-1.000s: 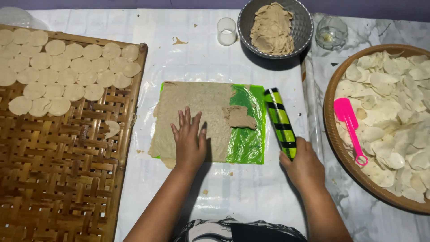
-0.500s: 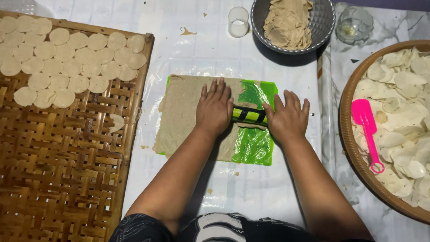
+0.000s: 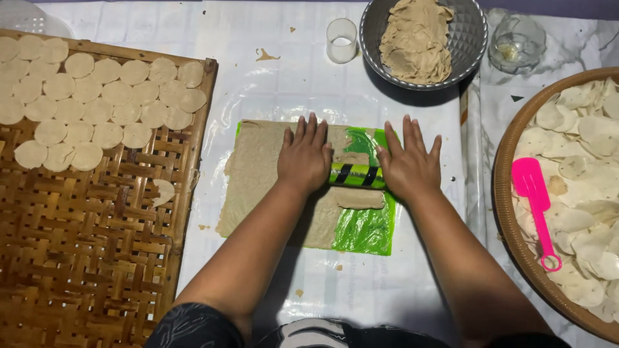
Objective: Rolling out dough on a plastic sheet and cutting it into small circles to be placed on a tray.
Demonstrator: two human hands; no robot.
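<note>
Far left: woven bamboo tray [image 3: 97, 258], upper part filled with rows of round flat dough discs [image 3: 97, 96], one stray disc [image 3: 163, 191] lower down near its right rim. Clear plastic lid or container [image 3: 26, 16] at top left corner, partly cut off. Tabletop [image 3: 290, 71] covered in white sheeting, a few dough crumbs on it. Centre: green plastic sheet [image 3: 364, 229] lying flat, a thin rolled sheet of tan dough [image 3: 258, 174] covering its left and middle part, green showing at right. Left hand [image 3: 304, 158] flat, fingers spread, palm pressing down on the left end of a green-and-black striped roller [image 3: 356, 175]. Right hand [image 3: 407, 164] also flat and spread wide, palm on the roller's right end. Neither hand is curled round it; both press from above. Roller lies crosswise on the dough, between the hands, only its middle showing. Small clear cup [image 3: 342, 40] above. Grey metal bowl [image 3: 467, 38] holding dough scraps [image 3: 416, 38]. Clear glass jar [image 3: 516, 44] beside it. Far right: round basket [image 3: 506, 193] heaped with pale cut discs [image 3: 587, 161], pink plastic spatula [image 3: 535, 206] lying on them.
</note>
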